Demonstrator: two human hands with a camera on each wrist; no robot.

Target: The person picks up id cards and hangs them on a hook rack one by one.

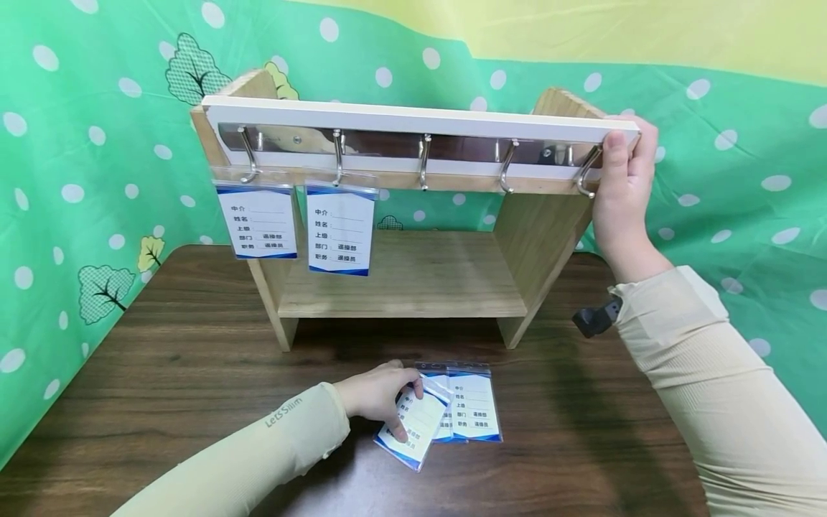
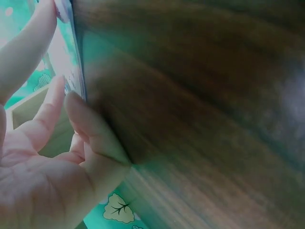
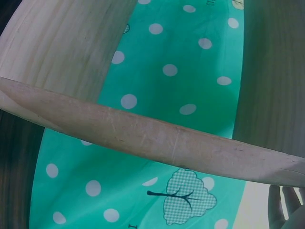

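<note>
My left hand (image 1: 381, 393) pinches a badge in a clear sleeve (image 1: 420, 424), thumb over its printed face; it tilts across other badges (image 1: 474, 406) on the table. In the left wrist view this badge (image 2: 71, 47) shows nearly edge-on at the fingertips. My right hand (image 1: 627, 187) grips the right end of the white hook rail (image 1: 400, 118) on a wooden shelf stand (image 1: 400, 273). Two badges hang from the rail: one (image 1: 258, 222) at the leftmost hook, another (image 1: 339, 230) at the hook beside it. The right wrist view catches only some fingers (image 3: 281, 205) at its lower right corner.
Three more metal hooks (image 1: 423, 161) stick out along the rail's middle and right, bare of badges. The stand rests on a dark wooden table (image 1: 194, 373). A green dotted cloth (image 1: 116, 179) hangs behind and at both sides.
</note>
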